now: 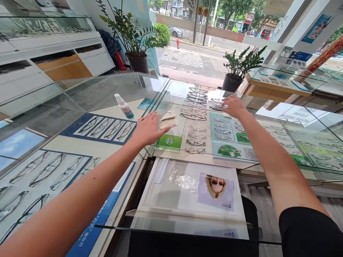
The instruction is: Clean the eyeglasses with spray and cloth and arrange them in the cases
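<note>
My left hand (150, 129) is spread palm down over the glass counter, its fingers apart and nothing in it. Just right of it lies a crumpled beige cloth (168, 120). A white spray bottle (124, 106) with a blue base stands to its upper left. Farther right, my right hand (233, 105) reaches to a pair of glasses (217, 107) at the back; its fingers are bent, and whether they grip the frame is too small to tell. A row of stacked glasses (194, 107) lies left of that hand.
An open drawer (160, 200) below the counter holds clear plastic and a picture card (216, 191). Glass display edges surround the work area. Potted plants (139, 64) (232, 82) stand behind. More glasses lie in trays on both sides.
</note>
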